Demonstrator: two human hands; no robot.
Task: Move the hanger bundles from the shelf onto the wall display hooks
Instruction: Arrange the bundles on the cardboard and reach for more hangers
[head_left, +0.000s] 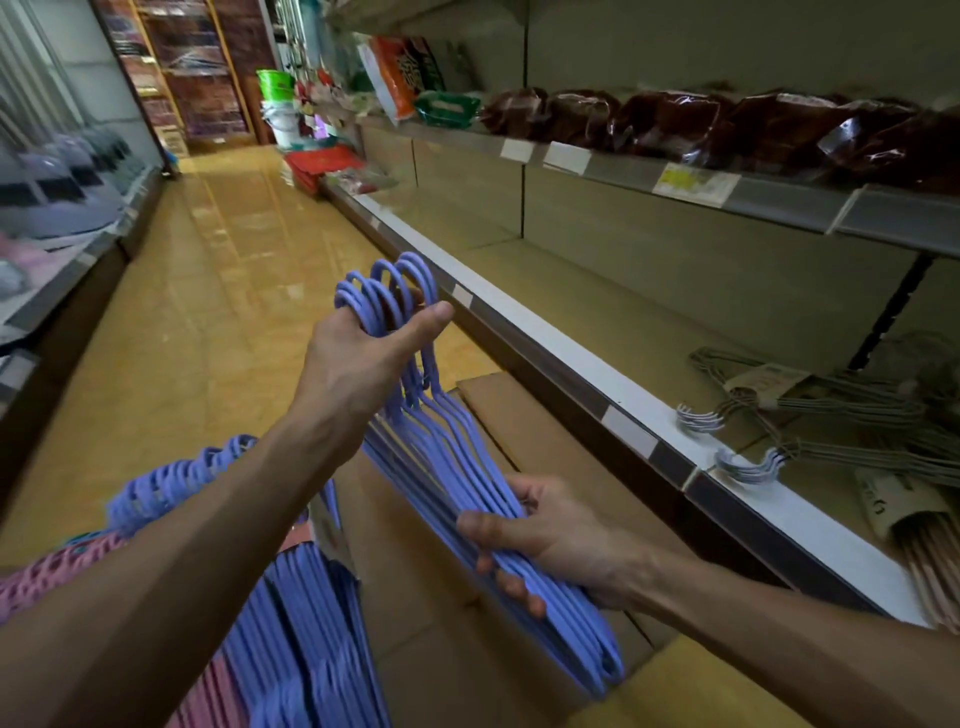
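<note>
I hold a bundle of purple hangers (457, 457) in front of me, above cardboard boxes. My left hand (363, 358) grips the bundle just under its hooks, thumb across the necks. My right hand (550, 535) curls round the shoulder end lower down. Grey hanger bundles (831, 410) lie on the low shelf (597, 364) to the right, their hooks poking over the shelf edge. More purple hangers (306, 634) and pink ones (208, 696) stand packed below my left arm. No wall display hooks are visible.
Flattened cardboard boxes (519, 431) lie beside the shelf. An upper shelf (727, 182) holds dark red wrapped packs. The tiled aisle floor (218, 270) runs ahead, with buckets (278, 104) and red trays (322, 161) at its far end. A display counter (62, 223) lines the left.
</note>
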